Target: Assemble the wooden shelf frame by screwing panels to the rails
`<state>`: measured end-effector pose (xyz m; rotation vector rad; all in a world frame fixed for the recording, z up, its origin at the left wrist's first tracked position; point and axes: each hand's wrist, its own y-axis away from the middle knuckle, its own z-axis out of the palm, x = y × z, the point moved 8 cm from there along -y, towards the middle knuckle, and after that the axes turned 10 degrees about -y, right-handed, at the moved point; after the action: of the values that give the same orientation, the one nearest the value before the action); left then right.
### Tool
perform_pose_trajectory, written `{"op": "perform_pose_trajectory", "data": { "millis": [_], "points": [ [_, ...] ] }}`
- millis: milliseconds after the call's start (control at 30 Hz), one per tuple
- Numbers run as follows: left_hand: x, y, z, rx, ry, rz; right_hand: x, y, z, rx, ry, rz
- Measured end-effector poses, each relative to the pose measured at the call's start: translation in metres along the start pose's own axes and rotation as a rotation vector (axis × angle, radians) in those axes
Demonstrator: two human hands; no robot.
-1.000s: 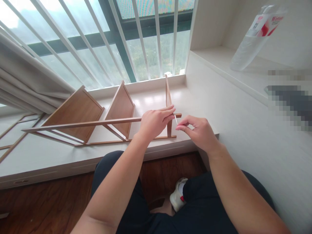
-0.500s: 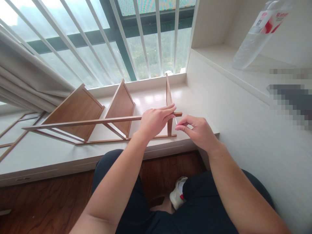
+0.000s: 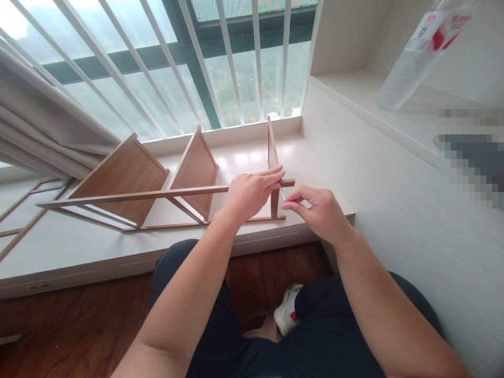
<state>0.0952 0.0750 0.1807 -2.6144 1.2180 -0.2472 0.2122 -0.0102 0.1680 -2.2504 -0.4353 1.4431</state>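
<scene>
A wooden shelf rack (image 3: 189, 193) lies on its side along the windowsill, its brown shelf panels standing on edge. My left hand (image 3: 252, 193) lies over the upper rail close to its right end and grips it, fingers pointing right. Just to the right, my right hand (image 3: 315, 207) is closed in a pinch on a thin metal rod that looks like an Allen key (image 3: 282, 193). The rod's upper end meets the rail end beside my left fingertips; the exact contact is hidden. Below, the end shelf's edge (image 3: 274, 205) comes down to the lower rail.
A white windowsill (image 3: 98, 252) carries the rack, with another wooden frame (image 3: 16, 232) at the left. White bars (image 3: 258, 63) and a grey curtain (image 3: 47, 115) stand behind. On the right ledge are a water bottle (image 3: 417, 63) and a blurred dark object (image 3: 476, 157).
The rod between my hands has turned slightly, and my right fingertips have shifted a touch left. My left hand stays on the rail. The view has moved very slightly.
</scene>
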Motion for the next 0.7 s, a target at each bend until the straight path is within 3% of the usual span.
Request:
{"op": "perform_pose_trajectory", "data": {
  "millis": [700],
  "points": [
    [0.0002,-0.0013,-0.0002,-0.019,0.005,-0.013,-0.0011,0.0008,0.0016,-0.011,0.024,0.007]
  ]
}}
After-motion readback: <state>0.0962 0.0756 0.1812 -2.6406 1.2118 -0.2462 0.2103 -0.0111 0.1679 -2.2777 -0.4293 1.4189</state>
